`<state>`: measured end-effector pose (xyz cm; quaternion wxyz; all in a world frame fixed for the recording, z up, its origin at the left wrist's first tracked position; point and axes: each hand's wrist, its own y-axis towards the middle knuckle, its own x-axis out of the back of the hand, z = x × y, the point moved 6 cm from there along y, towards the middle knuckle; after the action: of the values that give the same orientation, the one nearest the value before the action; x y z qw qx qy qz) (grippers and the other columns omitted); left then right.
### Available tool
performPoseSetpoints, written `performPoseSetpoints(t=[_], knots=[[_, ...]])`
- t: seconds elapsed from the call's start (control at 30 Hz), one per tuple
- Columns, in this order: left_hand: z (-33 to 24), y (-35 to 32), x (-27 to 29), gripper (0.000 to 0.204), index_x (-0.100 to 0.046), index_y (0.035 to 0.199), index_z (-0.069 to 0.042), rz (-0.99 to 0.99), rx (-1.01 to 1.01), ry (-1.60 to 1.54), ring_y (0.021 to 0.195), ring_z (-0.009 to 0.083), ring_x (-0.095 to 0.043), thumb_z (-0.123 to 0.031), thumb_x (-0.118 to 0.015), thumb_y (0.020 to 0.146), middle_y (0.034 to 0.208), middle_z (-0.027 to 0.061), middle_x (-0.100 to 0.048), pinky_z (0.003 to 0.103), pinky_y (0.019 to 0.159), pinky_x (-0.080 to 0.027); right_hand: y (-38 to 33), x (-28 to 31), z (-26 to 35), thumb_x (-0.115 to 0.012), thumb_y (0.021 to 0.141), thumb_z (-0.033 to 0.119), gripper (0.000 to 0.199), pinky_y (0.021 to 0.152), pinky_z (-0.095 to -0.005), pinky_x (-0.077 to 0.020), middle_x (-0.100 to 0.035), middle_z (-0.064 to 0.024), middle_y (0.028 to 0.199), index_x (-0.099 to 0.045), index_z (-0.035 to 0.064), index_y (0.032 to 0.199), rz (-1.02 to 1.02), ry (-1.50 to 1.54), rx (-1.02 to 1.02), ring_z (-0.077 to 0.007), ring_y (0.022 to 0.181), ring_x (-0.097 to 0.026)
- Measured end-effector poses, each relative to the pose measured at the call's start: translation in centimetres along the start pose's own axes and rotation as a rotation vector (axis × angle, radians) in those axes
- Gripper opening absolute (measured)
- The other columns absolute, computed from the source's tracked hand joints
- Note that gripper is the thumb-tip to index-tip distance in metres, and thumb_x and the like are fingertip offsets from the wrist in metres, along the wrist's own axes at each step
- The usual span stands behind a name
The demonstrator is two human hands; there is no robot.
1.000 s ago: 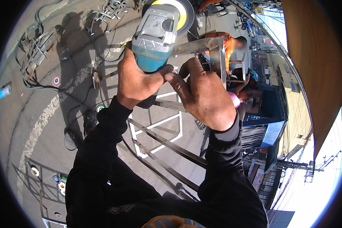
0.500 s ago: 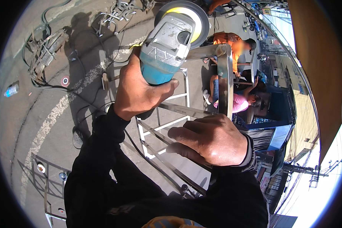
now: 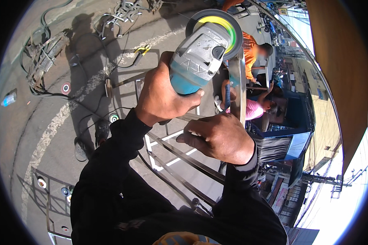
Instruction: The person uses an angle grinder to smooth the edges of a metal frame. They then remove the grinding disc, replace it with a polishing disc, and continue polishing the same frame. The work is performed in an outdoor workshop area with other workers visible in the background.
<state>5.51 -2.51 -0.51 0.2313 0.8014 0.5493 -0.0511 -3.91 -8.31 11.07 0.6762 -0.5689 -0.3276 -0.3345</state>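
My left hand (image 3: 159,94) is wrapped around the teal body of an angle grinder (image 3: 200,51) with a grey metal head. Its wide dark disc (image 3: 234,34), with a blurred yellow-green ring, overlaps the upper end of a shiny metal tube (image 3: 240,98); I cannot tell whether they touch. My right hand (image 3: 225,136) is closed below the grinder, fingers curled, beside the metal frame. What those fingers hold, if anything, is hidden. Long metal bars (image 3: 184,163) run beneath both hands, and a white frame (image 3: 178,158) stands under them.
Cables, a yellow-handled clamp (image 3: 142,50), a grinding disc (image 3: 66,88), a plastic bottle (image 3: 9,98) and rusty metal (image 3: 45,61) lie on the pavement at left. Metal clamps (image 3: 122,18) are piled at the top. People in orange (image 3: 249,53) and pink (image 3: 253,109) sit beyond the tube.
The grinder and my left hand have moved right, bringing the disc over the tube's upper corner. My right hand has shifted slightly left and up. The yellow-handled clamp is now uncovered.
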Motion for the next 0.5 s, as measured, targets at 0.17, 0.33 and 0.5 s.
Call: performPoseSetpoints(t=[0.17, 0.33, 0.5], knots=[[0.81, 0.01, -0.40, 0.070, -0.051, 0.124, 0.005, -0.001, 0.040, -0.031, 0.095, 0.0334, -0.075, -0.020, -0.088, 0.069, 0.105, 0.0223, -0.072, 0.040, 0.086, -0.058, 0.03, 0.12, 0.10, -0.078, 0.093, 0.029, 0.021, 0.063, -0.0418, -0.0539, -0.072, -0.0129, 0.074, -0.073, 0.0076, 0.092, -0.023, 0.043, 0.049, -0.0323, 0.070, -0.072], [0.85, 0.16, -0.42, 0.074, -0.050, 0.126, 0.006, -0.003, 0.036, -0.020, 0.095, 0.0322, -0.074, -0.021, -0.088, 0.068, 0.106, 0.0224, -0.072, 0.040, 0.086, -0.058, -0.12, 0.04, -0.01, -0.079, 0.091, 0.026, 0.018, 0.064, -0.0418, -0.0542, -0.072, -0.0108, 0.075, -0.074, 0.0088, 0.094, -0.016, 0.033, 0.059, -0.0311, 0.071, -0.072], [0.72, 0.32, -0.58, 0.073, -0.051, 0.125, 0.007, 0.010, 0.038, -0.049, 0.094, 0.0315, -0.074, -0.021, -0.087, 0.068, 0.105, 0.0217, -0.072, 0.040, 0.085, -0.058, -0.16, 0.00, -0.04, -0.078, 0.092, 0.026, 0.015, 0.065, -0.0418, -0.0542, -0.072, -0.0095, 0.076, -0.075, 0.0111, 0.095, 0.003, 0.015, 0.058, -0.0295, 0.073, -0.072]])
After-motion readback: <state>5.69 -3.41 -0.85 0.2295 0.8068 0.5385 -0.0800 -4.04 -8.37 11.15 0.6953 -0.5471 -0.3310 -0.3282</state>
